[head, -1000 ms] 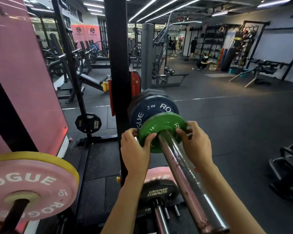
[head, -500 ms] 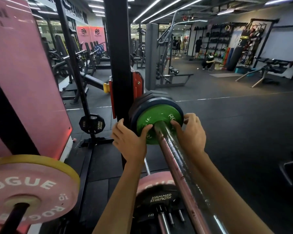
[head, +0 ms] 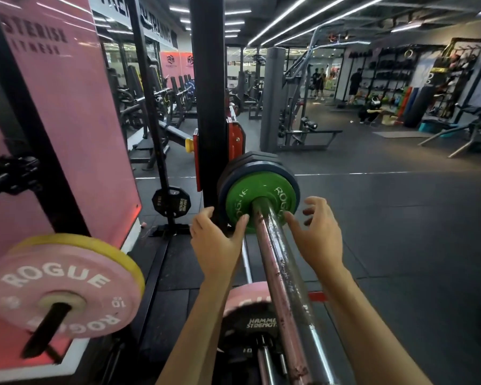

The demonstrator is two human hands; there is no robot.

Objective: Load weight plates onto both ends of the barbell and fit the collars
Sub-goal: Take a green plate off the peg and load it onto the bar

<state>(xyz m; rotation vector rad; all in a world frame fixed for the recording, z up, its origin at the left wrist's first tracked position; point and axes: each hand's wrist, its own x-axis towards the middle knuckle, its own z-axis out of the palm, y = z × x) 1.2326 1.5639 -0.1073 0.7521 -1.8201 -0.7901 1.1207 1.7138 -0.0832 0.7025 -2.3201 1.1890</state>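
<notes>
The barbell sleeve runs away from me into the rack upright. A green Rogue plate sits on it, pushed flush against a larger blue plate, with black plates behind that. My left hand is at the lower left of the green plate, thumb touching its face, fingers straight beside the plate stack. My right hand hovers just right of the sleeve, fingers spread and loosely bent, holding nothing. No collar is in view.
A pink Rogue 10 plate backed by a yellow plate hangs on a peg at lower left. Below the sleeve, a pink plate and a black Hammer Strength plate sit on storage pegs. A small black plate hangs on a stand. People stand far back.
Both hands slid the green plate inward along the sleeve until it met the blue plate. My fingers have since loosened, and my right hand has come off the plate.
</notes>
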